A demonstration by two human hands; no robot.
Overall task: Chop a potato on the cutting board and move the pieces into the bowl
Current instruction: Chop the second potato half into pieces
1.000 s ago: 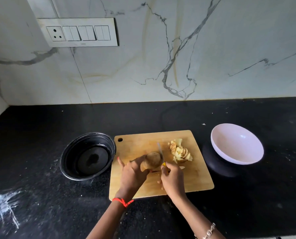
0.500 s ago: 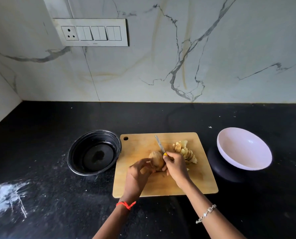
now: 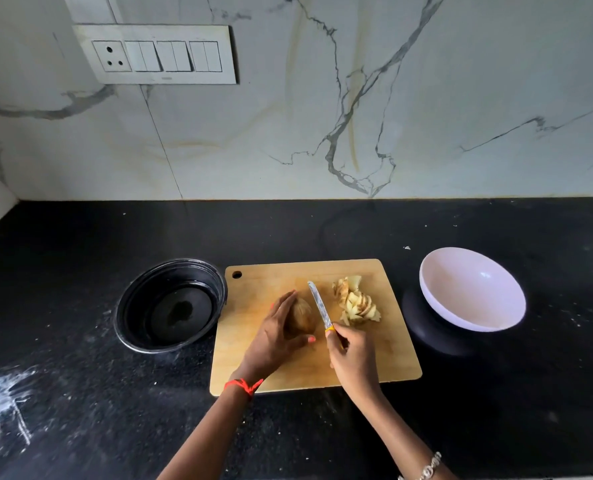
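Closed round the yellow handle, my right grip (image 3: 352,358) holds the knife (image 3: 319,304) over the middle of the cutting board (image 3: 385,355), its blade pointing toward the board's far edge. My left grip (image 3: 274,336) holds the potato (image 3: 302,318) just left of the blade, fingers draped over its top and thumb against its near side, pinning it to the board.

A second ago the blade was down at the potato's right end, and half a second ago it stood lifted behind my right knuckles. Now it lies in the gap between the potato and the cut pieces (image 3: 357,303), which sit heaped toward the board's far right corner. My left grip has also slid further over the potato. I read this as one slice finished and the blade lining up for the next.

A good part of the potato is uncut, so the chopping seems about half done. No pieces are in either bowl on the counter (image 3: 80,393): not the white bowl (image 3: 471,289) beside the board's right edge, nor the black bowl (image 3: 170,304) at its left edge. The white one is nearer the pile and looks the likelier target. My left thumb lies near the blade's path, so I must mind it.
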